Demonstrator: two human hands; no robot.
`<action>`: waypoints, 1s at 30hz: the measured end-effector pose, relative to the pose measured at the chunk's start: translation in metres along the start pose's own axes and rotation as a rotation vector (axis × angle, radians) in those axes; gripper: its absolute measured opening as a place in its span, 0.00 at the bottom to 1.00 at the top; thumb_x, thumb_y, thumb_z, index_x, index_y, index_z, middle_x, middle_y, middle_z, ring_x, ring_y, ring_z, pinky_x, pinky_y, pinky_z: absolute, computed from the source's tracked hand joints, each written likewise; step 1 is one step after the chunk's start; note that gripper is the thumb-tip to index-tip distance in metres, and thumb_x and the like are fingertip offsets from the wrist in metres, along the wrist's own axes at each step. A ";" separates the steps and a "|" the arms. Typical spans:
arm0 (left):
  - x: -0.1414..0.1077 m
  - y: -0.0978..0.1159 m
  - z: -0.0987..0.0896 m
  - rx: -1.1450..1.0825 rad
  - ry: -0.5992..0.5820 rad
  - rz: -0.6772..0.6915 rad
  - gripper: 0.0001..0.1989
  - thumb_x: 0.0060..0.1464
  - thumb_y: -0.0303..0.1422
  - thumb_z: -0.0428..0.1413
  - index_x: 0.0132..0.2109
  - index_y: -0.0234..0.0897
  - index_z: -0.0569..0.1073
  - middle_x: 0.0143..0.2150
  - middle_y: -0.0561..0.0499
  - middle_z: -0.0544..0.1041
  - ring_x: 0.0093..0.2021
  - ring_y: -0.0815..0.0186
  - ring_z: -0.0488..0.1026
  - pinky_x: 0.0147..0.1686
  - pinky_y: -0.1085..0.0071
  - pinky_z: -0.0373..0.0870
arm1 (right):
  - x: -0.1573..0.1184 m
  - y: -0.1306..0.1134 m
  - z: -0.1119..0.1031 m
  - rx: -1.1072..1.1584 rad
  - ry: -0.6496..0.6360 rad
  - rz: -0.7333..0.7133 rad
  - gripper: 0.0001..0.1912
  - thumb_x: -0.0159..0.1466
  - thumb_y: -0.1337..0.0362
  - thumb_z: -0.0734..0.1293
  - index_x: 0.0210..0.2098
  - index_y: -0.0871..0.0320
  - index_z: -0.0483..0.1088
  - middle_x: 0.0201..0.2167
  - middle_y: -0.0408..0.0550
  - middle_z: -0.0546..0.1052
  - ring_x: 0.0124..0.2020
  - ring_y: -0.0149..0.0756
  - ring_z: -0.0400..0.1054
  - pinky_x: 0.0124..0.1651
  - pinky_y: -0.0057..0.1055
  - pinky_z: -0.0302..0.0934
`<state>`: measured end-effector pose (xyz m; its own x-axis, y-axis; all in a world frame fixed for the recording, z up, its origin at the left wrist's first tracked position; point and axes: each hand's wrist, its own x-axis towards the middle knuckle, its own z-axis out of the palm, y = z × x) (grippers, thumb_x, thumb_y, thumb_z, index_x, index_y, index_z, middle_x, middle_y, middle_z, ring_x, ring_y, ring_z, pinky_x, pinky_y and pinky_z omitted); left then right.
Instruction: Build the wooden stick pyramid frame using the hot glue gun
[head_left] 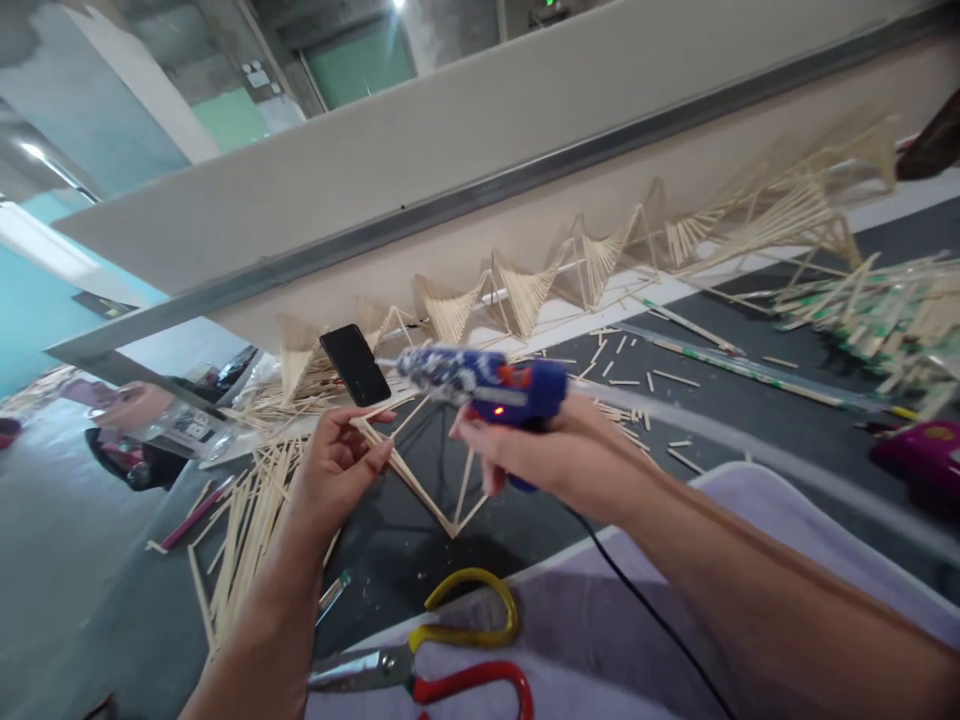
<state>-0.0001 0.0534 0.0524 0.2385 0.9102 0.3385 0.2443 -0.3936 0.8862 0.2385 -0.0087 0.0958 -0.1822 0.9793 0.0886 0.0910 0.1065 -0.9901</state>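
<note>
My left hand [346,455] pinches one corner of a small frame of thin wooden sticks [421,485], whose lower point rests near the dark table. A blue glue gun [487,380] with a patterned front and a lit red light is in my right hand [517,450], its nozzle pointing left, above the corner that my left hand holds. My right fingers wrap round its handle. A black cord runs from the gun down to the right.
Scissors [386,665] with yellow and red handles lie in front on a pale cloth [585,610]. Loose sticks [251,530] lie left, beside a phone [355,365] and bottle [161,415]. Twisted stick structures [525,290] line the wall. Wrapped sticks [877,320] are piled right.
</note>
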 end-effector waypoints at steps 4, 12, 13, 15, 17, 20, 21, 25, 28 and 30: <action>-0.007 0.009 0.003 -0.039 -0.043 0.046 0.18 0.47 0.25 0.59 0.45 0.40 0.65 0.45 0.48 0.74 0.33 0.72 0.72 0.32 0.75 0.72 | -0.005 -0.014 -0.034 -0.139 0.162 -0.263 0.07 0.57 0.60 0.64 0.31 0.56 0.69 0.21 0.42 0.71 0.21 0.31 0.64 0.24 0.28 0.59; -0.008 0.011 -0.004 -0.192 -0.211 0.067 0.17 0.48 0.25 0.58 0.46 0.41 0.69 0.52 0.46 0.69 0.33 0.69 0.74 0.35 0.69 0.72 | 0.003 -0.002 -0.049 -0.531 -0.027 -0.632 0.06 0.52 0.69 0.64 0.30 0.57 0.64 0.23 0.40 0.66 0.23 0.27 0.60 0.26 0.25 0.56; -0.008 0.011 -0.005 -0.198 -0.226 0.048 0.17 0.48 0.25 0.58 0.47 0.41 0.69 0.51 0.46 0.70 0.34 0.69 0.74 0.36 0.70 0.72 | 0.006 0.003 -0.044 -0.527 -0.088 -0.647 0.07 0.51 0.70 0.63 0.31 0.58 0.64 0.24 0.41 0.67 0.24 0.28 0.61 0.27 0.25 0.56; -0.009 0.013 -0.007 -0.188 -0.257 -0.023 0.19 0.49 0.26 0.57 0.49 0.41 0.69 0.43 0.48 0.74 0.35 0.68 0.74 0.38 0.71 0.71 | 0.012 0.012 -0.033 -0.548 -0.174 -0.689 0.08 0.50 0.69 0.62 0.32 0.59 0.63 0.26 0.43 0.67 0.26 0.29 0.62 0.30 0.26 0.57; -0.009 0.014 -0.008 -0.174 -0.292 -0.091 0.19 0.50 0.26 0.57 0.51 0.39 0.68 0.36 0.49 0.76 0.36 0.67 0.74 0.40 0.72 0.71 | 0.018 0.022 -0.023 -0.597 -0.228 -0.739 0.09 0.50 0.68 0.62 0.33 0.58 0.63 0.28 0.45 0.69 0.28 0.31 0.63 0.32 0.28 0.59; -0.008 0.016 -0.008 -0.202 -0.304 -0.116 0.20 0.50 0.28 0.57 0.51 0.38 0.68 0.44 0.46 0.75 0.41 0.64 0.74 0.44 0.70 0.70 | 0.025 0.033 -0.016 -0.675 -0.262 -0.788 0.12 0.50 0.67 0.63 0.35 0.58 0.63 0.30 0.48 0.71 0.32 0.34 0.65 0.36 0.30 0.61; -0.007 0.016 -0.008 -0.225 -0.295 -0.108 0.20 0.50 0.28 0.57 0.52 0.38 0.67 0.48 0.45 0.73 0.42 0.64 0.74 0.45 0.69 0.70 | 0.026 0.035 -0.016 -0.701 -0.265 -0.793 0.12 0.50 0.67 0.64 0.35 0.58 0.63 0.31 0.49 0.71 0.34 0.35 0.66 0.37 0.31 0.61; -0.004 0.013 -0.008 -0.281 -0.274 -0.051 0.19 0.50 0.28 0.57 0.50 0.41 0.64 0.53 0.44 0.70 0.41 0.64 0.75 0.45 0.65 0.70 | 0.027 0.037 -0.018 -0.805 -0.250 -0.767 0.10 0.51 0.65 0.64 0.35 0.57 0.63 0.33 0.50 0.72 0.37 0.37 0.67 0.38 0.31 0.61; -0.003 0.009 -0.008 -0.264 -0.275 -0.034 0.17 0.51 0.27 0.56 0.48 0.41 0.64 0.53 0.44 0.70 0.41 0.65 0.75 0.45 0.64 0.70 | 0.026 0.035 -0.017 -0.855 -0.221 -0.755 0.08 0.53 0.66 0.64 0.33 0.57 0.64 0.34 0.51 0.72 0.38 0.37 0.67 0.38 0.30 0.61; -0.003 0.006 -0.009 -0.266 -0.276 -0.029 0.16 0.51 0.27 0.56 0.47 0.41 0.64 0.54 0.43 0.69 0.41 0.65 0.75 0.44 0.64 0.71 | 0.025 0.034 -0.015 -0.880 -0.199 -0.761 0.06 0.54 0.66 0.63 0.33 0.57 0.64 0.34 0.51 0.72 0.39 0.37 0.67 0.38 0.30 0.61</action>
<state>-0.0074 0.0493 0.0600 0.4884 0.8372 0.2460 0.0110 -0.2879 0.9576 0.2514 0.0224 0.0655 -0.6236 0.5767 0.5278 0.5227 0.8096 -0.2670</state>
